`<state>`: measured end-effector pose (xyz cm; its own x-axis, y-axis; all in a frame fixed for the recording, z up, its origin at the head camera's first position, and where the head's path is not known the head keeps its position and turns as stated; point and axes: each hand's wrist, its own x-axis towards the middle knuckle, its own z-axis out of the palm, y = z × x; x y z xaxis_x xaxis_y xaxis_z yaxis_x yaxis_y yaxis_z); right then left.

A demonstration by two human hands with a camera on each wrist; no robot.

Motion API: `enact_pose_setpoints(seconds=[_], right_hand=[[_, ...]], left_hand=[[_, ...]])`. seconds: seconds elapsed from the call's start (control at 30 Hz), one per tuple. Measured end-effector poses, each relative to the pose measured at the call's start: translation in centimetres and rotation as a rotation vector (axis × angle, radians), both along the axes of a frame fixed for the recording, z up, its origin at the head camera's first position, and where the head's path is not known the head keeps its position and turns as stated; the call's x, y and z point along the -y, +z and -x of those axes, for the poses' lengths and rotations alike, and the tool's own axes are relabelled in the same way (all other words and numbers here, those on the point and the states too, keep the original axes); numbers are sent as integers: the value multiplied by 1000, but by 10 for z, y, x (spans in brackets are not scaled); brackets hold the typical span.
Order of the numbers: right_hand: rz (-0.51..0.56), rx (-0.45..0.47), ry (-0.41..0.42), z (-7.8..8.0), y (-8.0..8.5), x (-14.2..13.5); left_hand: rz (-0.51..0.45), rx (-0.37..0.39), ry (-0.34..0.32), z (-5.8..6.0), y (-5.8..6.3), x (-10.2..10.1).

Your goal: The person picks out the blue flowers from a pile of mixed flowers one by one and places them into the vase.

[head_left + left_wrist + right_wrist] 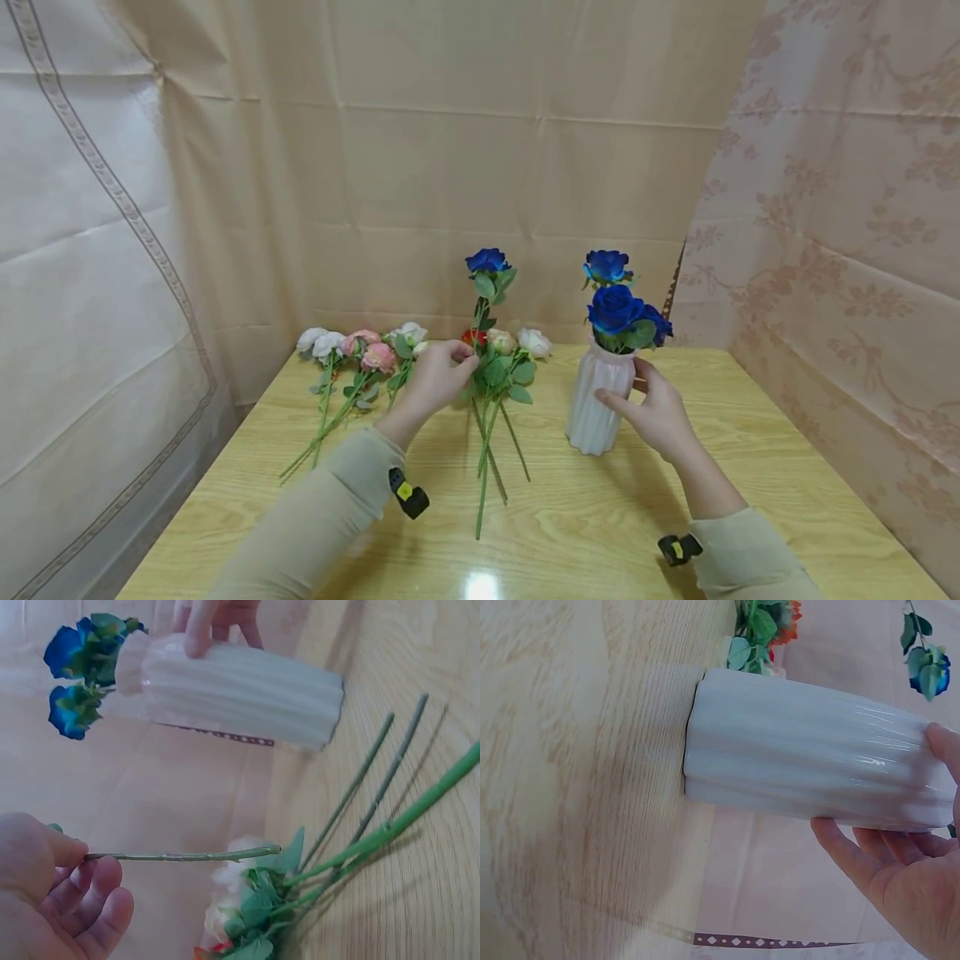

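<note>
My left hand (441, 377) pinches the green stem (180, 856) of a blue rose (487, 261) between thumb and fingertips. The rose stands upright above the table, its cut end free in the left wrist view. My right hand (658, 410) grips a white ribbed vase (597, 408) near its neck, thumb on the near side and fingers round the far side. The vase stands on the table, leaning slightly. Several blue roses (617, 309) are in its mouth; their stems are hidden inside.
Behind the left hand lies a bunch with red, cream and white flowers (535, 342), long stems toward me. Farther left lie pink flowers (378, 357) and white flowers (327, 344). Curtains (480, 167) enclose the wooden table (585, 533) at the back and sides.
</note>
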<state>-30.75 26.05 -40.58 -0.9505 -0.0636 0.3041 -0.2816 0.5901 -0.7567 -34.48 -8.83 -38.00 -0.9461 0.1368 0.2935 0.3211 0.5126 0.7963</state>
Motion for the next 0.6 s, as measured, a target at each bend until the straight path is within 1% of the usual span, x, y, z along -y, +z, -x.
enact_pose_setpoints(seconds=[0.17,0.4,0.47,0.6], right_hand=[[-7,1,-10,-1,-1,-1],[-10,-2,-12,0,-1,-1],[-11,-2,-9,0,-1,-1],[-10,-5,-2,0,-1,-2]], left_hand=[[0,-40,-14,-7,3,-1],[-17,-110,-40,-13,3,-1],[-26,-110,-51,-16,2,0],[-53,-83,-68,-23,2,3]])
